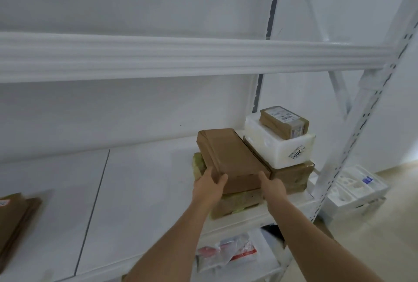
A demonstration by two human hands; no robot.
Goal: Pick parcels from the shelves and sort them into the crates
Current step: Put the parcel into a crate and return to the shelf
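Both hands hold one brown cardboard parcel by its near end. The left hand wraps the near left corner, with the thumb on top and the fingers tucked under. The right hand grips the near right corner, but only its back shows, so how its fingers curl is hidden. The grip is as wide as the parcel's short side.

The parcel sits tilted on top of a yellow-green wrapped parcel, close to the front edge of the white shelf, toward its right end. Just beside it, on the right, is a stack: a taped brown box at the bottom, a white foam box on that, and a small labelled parcel on the very top. The held parcel seems to touch this stack along its right side.

Far away, at the left end of the shelf, lies another flat brown parcel. A plastic mailer bag lies on the shelf below. White foam packing rests on the floor past the shelf post.

This looks like the picking step: the parcel is gripped but not yet off the shelf. No crate can be seen here. Next, the parcel should be lifted up and pulled toward the person, slowly, so it does not bump the stack beside it or drag the parcel under it.
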